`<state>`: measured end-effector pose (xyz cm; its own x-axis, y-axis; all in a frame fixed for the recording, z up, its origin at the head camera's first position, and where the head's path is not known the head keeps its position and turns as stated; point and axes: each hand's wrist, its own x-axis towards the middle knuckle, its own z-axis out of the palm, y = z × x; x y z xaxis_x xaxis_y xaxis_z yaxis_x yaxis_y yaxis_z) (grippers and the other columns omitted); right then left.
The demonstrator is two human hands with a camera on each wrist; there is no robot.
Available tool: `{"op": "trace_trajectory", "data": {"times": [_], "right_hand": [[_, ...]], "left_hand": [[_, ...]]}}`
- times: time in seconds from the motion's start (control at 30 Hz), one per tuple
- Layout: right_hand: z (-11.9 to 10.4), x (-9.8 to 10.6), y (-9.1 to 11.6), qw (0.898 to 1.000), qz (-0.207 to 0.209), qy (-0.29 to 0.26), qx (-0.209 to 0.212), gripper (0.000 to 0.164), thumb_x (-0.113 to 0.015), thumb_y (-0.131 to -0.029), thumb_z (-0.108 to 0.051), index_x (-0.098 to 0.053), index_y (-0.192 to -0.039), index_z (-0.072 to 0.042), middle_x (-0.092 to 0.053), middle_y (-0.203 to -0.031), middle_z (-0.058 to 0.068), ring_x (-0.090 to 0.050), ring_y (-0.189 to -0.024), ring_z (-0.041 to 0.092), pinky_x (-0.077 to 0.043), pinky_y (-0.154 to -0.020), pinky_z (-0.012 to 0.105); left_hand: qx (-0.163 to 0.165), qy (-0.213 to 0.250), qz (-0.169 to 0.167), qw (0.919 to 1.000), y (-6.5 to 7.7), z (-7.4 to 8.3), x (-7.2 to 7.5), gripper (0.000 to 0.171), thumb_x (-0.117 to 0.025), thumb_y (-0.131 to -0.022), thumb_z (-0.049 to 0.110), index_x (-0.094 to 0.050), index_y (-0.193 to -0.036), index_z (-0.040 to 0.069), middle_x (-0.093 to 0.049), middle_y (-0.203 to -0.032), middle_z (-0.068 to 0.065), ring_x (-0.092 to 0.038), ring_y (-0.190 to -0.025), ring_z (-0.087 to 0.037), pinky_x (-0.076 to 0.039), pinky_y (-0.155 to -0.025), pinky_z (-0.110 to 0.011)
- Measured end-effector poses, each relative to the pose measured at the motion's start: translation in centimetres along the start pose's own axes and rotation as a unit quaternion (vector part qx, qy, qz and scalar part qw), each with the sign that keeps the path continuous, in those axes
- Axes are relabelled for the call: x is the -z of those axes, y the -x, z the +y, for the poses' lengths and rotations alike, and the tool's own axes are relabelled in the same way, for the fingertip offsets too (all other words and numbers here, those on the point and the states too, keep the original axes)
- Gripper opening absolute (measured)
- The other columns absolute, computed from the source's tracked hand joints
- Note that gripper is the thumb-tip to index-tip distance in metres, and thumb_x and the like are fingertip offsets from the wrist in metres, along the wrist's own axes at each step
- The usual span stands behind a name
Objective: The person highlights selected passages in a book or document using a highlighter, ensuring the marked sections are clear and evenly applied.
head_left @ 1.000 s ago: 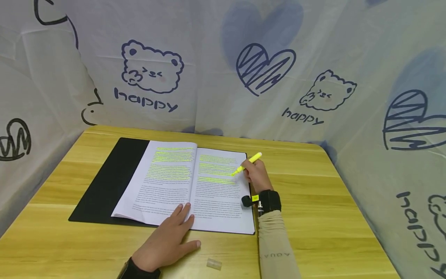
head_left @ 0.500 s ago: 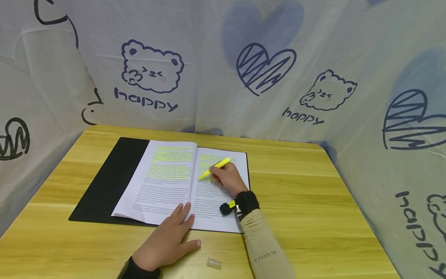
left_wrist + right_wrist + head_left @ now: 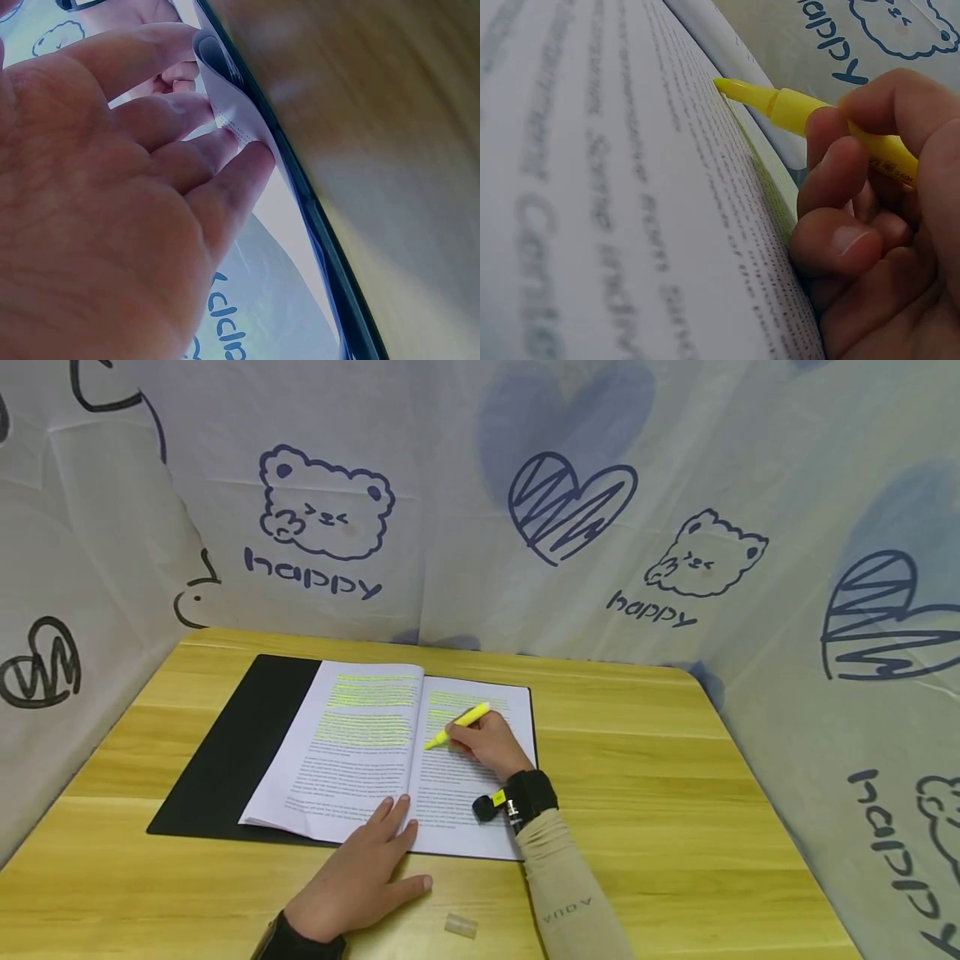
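Observation:
An open booklet of printed pages lies in a black folder on the table. Yellow highlighting covers the upper lines of both pages. My right hand pinches a yellow highlighter, its tip at the start of a line on the right page, beside the center fold. In the right wrist view, thumb and fingers curl round the highlighter's barrel. My left hand lies with fingers spread, fingertips on the lower edge of the booklet at the fold; the left wrist view shows them against the page edge.
A small translucent cap lies on the wooden table near its front, right of my left thumb. White curtains printed with bears and hearts stand behind the table and along both sides.
My right hand has swept the highlighter left from the right page's outer edge to the fold, then slightly down. My left hand has stayed in place.

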<state>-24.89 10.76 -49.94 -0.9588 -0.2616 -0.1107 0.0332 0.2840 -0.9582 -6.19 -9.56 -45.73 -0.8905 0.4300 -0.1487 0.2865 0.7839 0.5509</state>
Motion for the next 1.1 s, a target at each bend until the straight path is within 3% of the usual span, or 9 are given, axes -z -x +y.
{"op": "trace_trajectory", "data": {"times": [0.27,0.63,1.1], "right_hand": [[-0.1,0.4,0.0,0.999,0.0,0.038,-0.004,0.032,-0.071,-0.083,-0.042,-0.067,-0.099,-0.014,-0.066,-0.088,0.007,-0.062,-0.075,0.02,-0.05,-0.066,0.03],[-0.1,1.1,0.3,0.996,0.024,0.091,0.009,0.029,-0.069,-0.084,-0.04,-0.066,-0.094,-0.013,-0.065,-0.083,0.005,-0.057,-0.069,0.02,-0.044,-0.06,0.029],[0.1,2.1,0.2,0.994,0.036,0.103,0.005,0.026,-0.066,-0.083,-0.037,-0.065,-0.09,-0.012,-0.063,-0.08,0.006,-0.055,-0.071,0.021,-0.043,-0.062,0.031]], "left_hand": [[-0.006,0.001,0.011,0.9999,0.1,-0.1,-0.1,0.077,-0.059,-0.087,0.055,-0.045,-0.141,0.002,-0.021,-0.158,-0.013,-0.011,-0.146,-0.033,-0.02,-0.112,-0.052],[-0.006,-0.001,0.011,0.9999,0.1,0.0,-0.1,0.077,-0.06,-0.087,0.055,-0.045,-0.141,0.002,-0.021,-0.158,-0.013,-0.011,-0.146,-0.033,-0.02,-0.112,-0.052],[-0.013,0.002,0.019,0.9997,0.1,0.0,-0.1,0.077,-0.06,-0.088,0.054,-0.045,-0.14,0.001,-0.02,-0.158,-0.014,-0.011,-0.146,-0.033,-0.019,-0.113,-0.052]]}}
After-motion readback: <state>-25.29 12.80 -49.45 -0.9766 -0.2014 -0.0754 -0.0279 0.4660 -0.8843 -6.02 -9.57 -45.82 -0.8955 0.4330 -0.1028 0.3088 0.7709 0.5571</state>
